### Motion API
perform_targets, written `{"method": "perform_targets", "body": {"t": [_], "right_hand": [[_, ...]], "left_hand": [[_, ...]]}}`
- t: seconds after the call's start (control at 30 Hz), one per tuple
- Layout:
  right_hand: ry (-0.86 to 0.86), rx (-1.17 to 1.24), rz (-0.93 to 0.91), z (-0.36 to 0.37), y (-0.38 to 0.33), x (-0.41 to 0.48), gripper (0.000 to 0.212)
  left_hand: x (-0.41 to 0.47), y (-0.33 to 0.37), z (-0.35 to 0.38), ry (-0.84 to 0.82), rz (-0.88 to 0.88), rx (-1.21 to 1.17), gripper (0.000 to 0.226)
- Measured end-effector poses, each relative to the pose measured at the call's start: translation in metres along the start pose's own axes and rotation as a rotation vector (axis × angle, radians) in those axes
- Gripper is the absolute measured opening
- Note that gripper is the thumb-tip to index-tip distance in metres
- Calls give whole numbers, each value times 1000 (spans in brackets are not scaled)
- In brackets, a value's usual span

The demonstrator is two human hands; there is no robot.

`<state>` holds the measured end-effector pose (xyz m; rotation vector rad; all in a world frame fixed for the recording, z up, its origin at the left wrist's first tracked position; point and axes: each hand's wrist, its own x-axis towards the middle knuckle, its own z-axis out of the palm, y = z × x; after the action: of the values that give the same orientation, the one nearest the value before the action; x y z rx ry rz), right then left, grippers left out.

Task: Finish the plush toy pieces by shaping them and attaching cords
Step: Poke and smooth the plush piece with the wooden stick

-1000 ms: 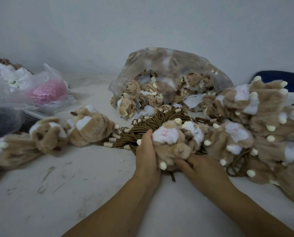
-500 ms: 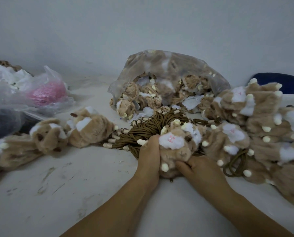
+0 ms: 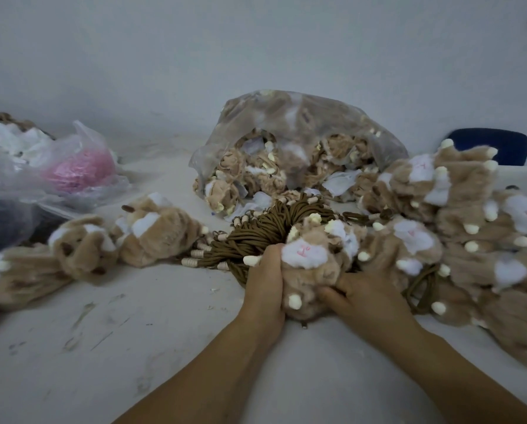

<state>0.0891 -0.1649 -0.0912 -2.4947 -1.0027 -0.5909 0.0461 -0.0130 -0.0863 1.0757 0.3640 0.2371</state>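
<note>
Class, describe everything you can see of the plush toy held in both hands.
The plush toy is tan, fuzzy fabric with a white patch bearing a pink stitched mark, and cream nubs sticking out. It looks squashed, gripped from either side by the left hand and right hand, just in front of the brown cords.

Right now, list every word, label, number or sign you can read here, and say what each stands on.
None: no readable words, numbers or labels.
Pink stitching on the white patch of the held plush toy: a small mark, not lettering.
Similar pink marks on the plush toy pile at right: too blurred to read.
On the clear plastic bag: no print visible.
</note>
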Motion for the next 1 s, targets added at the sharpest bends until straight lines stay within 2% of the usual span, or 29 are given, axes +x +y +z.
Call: {"method": "perform_targets", "body": {"t": [0.17, 0.27, 0.4, 0.47, 0.57, 0.67, 0.73, 0.83, 0.93, 1.0], "right_hand": [[53, 7, 92, 7, -3, -3, 65], [30, -5, 139, 1, 5, -4, 75], [34, 41, 228, -3, 12, -5, 64], [66, 70, 297, -3, 12, -5, 67], [113, 174, 357, -1, 8, -3, 61], [109, 204, 346, -1, 7, -2, 49], [94, 153, 309, -6, 12, -2, 45], [46, 27, 233, -15, 21, -2, 48], [-9, -59, 158, -13, 19, -1, 54], [4, -59, 155, -11, 16, 0, 65]], "left_hand": [[4, 6, -2, -44, -8, -153, 51], [9, 12, -7, -23, 8, -335, 51], [15, 17, -16, -29, 73, -492, 44], [14, 17, -15, -69, 100, -457, 42], [10, 9, -8, -124, 83, -298, 44], [10, -1, -5, -214, 66, -125, 38], [8, 2, -6, -266, 10, -111, 32], [8, 9, -11, -332, -46, -73, 55], [9, 7, -9, -251, 5, -52, 52], [9, 7, -8, -157, 53, -118, 47]]}}
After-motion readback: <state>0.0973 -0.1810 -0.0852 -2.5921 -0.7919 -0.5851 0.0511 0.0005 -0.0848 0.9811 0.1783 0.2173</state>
